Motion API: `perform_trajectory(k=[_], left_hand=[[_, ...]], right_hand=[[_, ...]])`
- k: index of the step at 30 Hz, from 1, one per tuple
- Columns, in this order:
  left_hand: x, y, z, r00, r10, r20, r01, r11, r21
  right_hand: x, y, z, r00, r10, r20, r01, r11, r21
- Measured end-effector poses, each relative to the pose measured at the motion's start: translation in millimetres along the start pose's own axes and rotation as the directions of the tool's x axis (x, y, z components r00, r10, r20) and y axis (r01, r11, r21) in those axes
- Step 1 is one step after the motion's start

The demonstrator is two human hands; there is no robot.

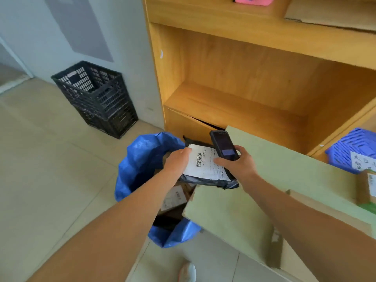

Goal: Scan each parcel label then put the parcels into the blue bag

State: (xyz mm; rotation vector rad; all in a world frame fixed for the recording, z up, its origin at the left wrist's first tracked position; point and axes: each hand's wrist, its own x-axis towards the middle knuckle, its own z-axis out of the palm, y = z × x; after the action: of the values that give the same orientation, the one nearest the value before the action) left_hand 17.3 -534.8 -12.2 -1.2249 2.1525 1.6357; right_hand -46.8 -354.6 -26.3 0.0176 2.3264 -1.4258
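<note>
A dark plastic parcel (205, 180) with a white barcode label (203, 163) is held over the open blue bag (140, 157) on the floor. My left hand (177, 161) grips the parcel's left edge, thumb on the label. My right hand (238, 163) holds a black handheld scanner (223, 145) above the label's right side, its screen lit. Inside the bag lie other parcels (175, 197), one with a label showing.
A large flat cardboard sheet (274, 180) lies under my right arm. A wooden shelf unit (244, 78) stands behind. A blue basket (354, 147) and a labelled box (368, 186) sit at right. Stacked black crates (97, 96) stand by the wall.
</note>
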Motion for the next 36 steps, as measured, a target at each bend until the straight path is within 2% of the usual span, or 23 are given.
perform_trajectory(k=[5,11,14,17,21,29,36], left_hand=[[45.6,-31.7,-63.9,0.993,-0.086,-0.08,0.07,0.981,-0.18],[91.1,-77.5,-93.2,0.967,-0.24,-0.082,0.205,0.93,-0.305],[107.2,-105.3,-90.3,0.969,-0.235,-0.083,0.191,0.914,-0.357],[117.1,-125.6,-85.7,0.976,-0.13,-0.174,0.073,0.95,-0.304],[120.7,-141.8,-86.3,0.957,-0.056,-0.286,0.004,0.984,-0.177],[101.6,-129.6,-68.2,0.976,-0.064,-0.209,0.046,0.995,-0.088],[60.7,-75.7,-33.2,0.991,0.044,-0.123,-0.047,0.999,-0.015]], right_hand=[[31.9,-24.0,85.3,0.988,-0.068,0.136,0.086,0.987,-0.135],[58.3,-5.3,153.4,0.977,-0.022,0.21,0.062,0.98,-0.187],[72.5,14.0,175.8,0.974,0.004,0.225,0.057,0.963,-0.263],[83.6,32.7,186.3,0.978,0.033,0.206,0.039,0.941,-0.336],[91.5,51.7,183.3,0.983,0.086,0.162,-0.022,0.931,-0.364],[84.4,57.0,152.6,0.985,0.109,0.136,-0.055,0.934,-0.352],[52.4,29.2,78.2,0.988,-0.001,0.158,0.063,0.919,-0.388]])
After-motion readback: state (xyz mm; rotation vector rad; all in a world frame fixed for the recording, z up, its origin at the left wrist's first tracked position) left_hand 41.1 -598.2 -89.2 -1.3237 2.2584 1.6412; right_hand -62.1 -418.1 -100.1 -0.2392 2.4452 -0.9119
